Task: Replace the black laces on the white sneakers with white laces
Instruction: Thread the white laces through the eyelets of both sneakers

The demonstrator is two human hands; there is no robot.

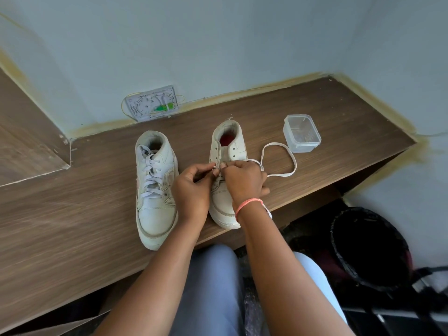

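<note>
Both hands, left hand and right hand, pinch flat white lace over leather sneaker at wood-grain bench edge; slack loops toward 2 o'clock.

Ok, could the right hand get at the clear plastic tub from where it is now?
Probably yes. The clear plastic tub stands open on the wooden shelf, right of the unlaced sneaker, and only the loose white lace loops between. But the right hand is pinching that lace and would have to release it first.
</note>
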